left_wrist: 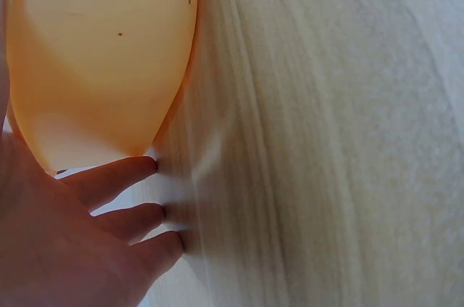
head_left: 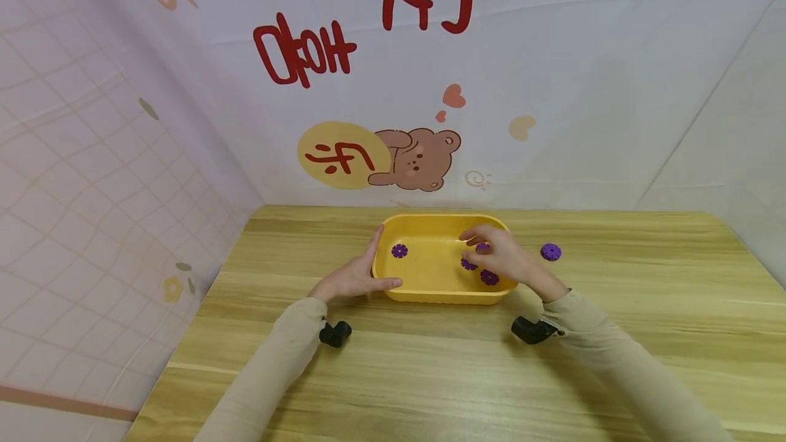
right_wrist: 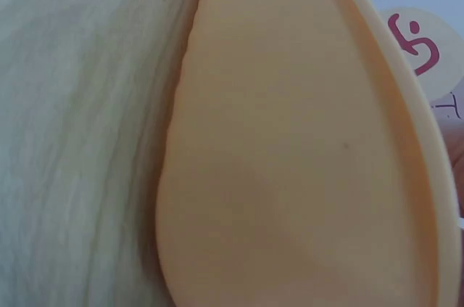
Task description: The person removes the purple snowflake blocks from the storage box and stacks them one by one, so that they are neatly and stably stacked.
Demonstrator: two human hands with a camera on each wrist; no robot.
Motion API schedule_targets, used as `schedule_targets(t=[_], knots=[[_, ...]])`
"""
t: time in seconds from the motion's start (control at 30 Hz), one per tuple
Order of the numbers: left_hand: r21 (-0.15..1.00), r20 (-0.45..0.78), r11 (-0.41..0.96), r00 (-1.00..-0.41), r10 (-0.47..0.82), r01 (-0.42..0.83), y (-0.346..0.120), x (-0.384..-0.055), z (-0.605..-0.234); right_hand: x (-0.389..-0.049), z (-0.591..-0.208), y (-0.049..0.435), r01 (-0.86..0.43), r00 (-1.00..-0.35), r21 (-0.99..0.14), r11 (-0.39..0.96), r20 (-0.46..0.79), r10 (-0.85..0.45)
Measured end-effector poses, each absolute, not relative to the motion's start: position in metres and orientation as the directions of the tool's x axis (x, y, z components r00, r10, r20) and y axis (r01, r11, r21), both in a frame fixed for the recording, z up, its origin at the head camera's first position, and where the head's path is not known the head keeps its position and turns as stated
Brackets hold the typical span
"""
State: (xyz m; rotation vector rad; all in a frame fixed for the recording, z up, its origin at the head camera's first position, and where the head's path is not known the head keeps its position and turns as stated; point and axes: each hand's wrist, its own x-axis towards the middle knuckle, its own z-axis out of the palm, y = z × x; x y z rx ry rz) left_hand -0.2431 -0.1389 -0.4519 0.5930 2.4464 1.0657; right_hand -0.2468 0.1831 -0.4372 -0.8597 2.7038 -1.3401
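Observation:
A yellow plastic basin (head_left: pixel 430 297) stands on the table, and several purple notched discs (head_left: pixel 400 251) lie in it, most toward its right end. My left hand (head_left: pixel 353 278) rests against the basin's left end, thumb over the front rim. In the left wrist view the fingers (left_wrist: pixel 116 180) stretch out straight, some tips at the tabletop. My right hand (head_left: pixel 500 254) reaches over the right part of the basin with bent fingers, a gap between thumb and fingertips. Purple shows through that gap. The right wrist view shows mainly the basin's outer wall (right_wrist: pixel 290 140).
To the right of the basin, a small stack of purple discs (head_left: pixel 550 252) lies on the wooden table (head_left: pixel 430 374). Behind the table hangs a white printed cloth (head_left: pixel 552 53) with a bear and red lettering. A black device (head_left: pixel 533 330) sits at each wrist.

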Motion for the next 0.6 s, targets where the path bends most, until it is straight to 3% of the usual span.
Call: schedule_targets(t=[0.23,0.6], knots=[[0.761,-0.185,0.609,-0.827,0.531,0.221,-0.138,-0.242,-0.450,-0.249,-0.438,0.176,-0.382,-0.906,-0.712,0.589,0.160,-0.393],[0.753,-0.193,0.621,-0.829,0.525,0.217,-0.138,-0.245,-0.452,-0.254,-0.444,0.166,-0.291,-0.925,-0.690,0.663,0.025,-0.380]])
